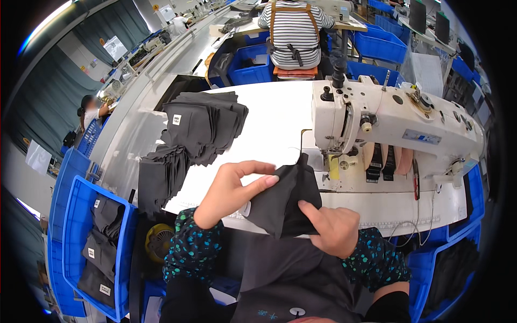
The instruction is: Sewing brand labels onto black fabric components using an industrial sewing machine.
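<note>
A dark grey fabric piece is held up in front of me at the table's near edge, folded with a crease down its middle. My left hand pinches its upper left edge between thumb and fingers. On the right side, my right hand grips the same piece, index finger lying on top and the other fingers curled; its thumb is hidden. The fabric's top corner lies close to the white sewing machine, left of its needle area. A white thread curves above that corner.
Stacks of dark grey cut pieces lie on the table's left. A blue bin with labelled dark pieces stands lower left; another blue bin is lower right. Red-handled snips rest by the machine. A person in stripes sits ahead.
</note>
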Available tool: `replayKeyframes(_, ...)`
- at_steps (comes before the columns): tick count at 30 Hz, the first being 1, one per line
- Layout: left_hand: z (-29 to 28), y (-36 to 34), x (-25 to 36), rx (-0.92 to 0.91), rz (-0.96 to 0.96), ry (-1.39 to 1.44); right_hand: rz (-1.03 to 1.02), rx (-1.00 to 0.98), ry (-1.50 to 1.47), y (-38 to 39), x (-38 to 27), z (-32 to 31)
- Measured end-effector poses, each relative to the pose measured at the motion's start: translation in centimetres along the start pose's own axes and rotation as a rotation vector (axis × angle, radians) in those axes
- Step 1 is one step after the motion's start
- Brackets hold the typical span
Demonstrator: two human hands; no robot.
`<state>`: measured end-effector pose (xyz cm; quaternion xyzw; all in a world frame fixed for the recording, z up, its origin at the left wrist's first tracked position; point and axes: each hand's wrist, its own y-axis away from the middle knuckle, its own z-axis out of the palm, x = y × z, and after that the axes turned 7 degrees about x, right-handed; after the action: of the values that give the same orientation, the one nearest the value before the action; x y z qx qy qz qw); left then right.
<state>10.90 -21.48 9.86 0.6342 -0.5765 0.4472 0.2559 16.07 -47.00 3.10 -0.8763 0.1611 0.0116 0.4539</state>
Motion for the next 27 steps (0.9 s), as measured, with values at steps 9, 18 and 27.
replayKeyframes(9, 1.4, 1.3, 0.4, 0.175, 0.134, 0.017, 0.346, 0.164, -0.335, -4.2, 2.5, -2.5)
replayKeyframes(18, -2.5, 2.0, 4.1, 0.321, 0.285, -0.274, 0.52, 0.042, -0.763, -6.4, 0.5, 0.1)
replayKeyframes(27, 1.5, -7.4, -0.6, -0.317, 0.375, -0.576, 0.4, -0.073, -0.569, -0.3, 2.1, 3.3)
